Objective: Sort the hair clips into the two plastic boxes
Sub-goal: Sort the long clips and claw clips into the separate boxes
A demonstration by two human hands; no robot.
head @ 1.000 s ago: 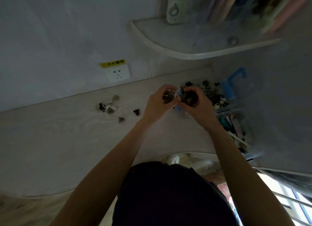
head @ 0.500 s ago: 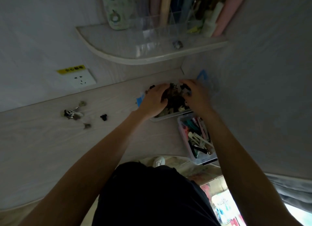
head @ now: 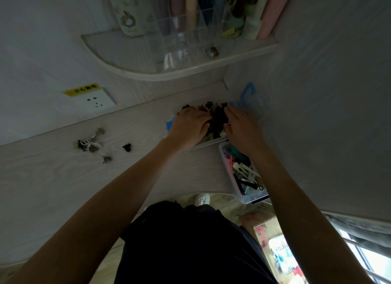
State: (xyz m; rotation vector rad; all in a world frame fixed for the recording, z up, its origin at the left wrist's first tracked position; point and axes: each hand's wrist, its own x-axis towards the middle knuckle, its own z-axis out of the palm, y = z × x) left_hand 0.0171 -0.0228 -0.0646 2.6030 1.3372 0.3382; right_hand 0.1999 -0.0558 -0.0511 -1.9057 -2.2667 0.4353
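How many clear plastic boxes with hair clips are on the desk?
2. The far clear plastic box of dark claw clips sits under both hands; the near clear plastic box of coloured flat clips sits at the desk edge, beside the right forearm.

The fingertips of the left hand (head: 188, 126) and the right hand (head: 243, 128) were sunk among the heap of dark claw-style hair clips (head: 216, 116), so whether either hand gripped a clip could not be told, and most of the clear plastic box (head: 208, 142) under that heap was covered. The right forearm hid one side of the second clear plastic box of long coloured clips (head: 238, 183). The small dark clips lying loose on the pale wooden desk (head: 90, 144) were too dim and small to make out their shapes.
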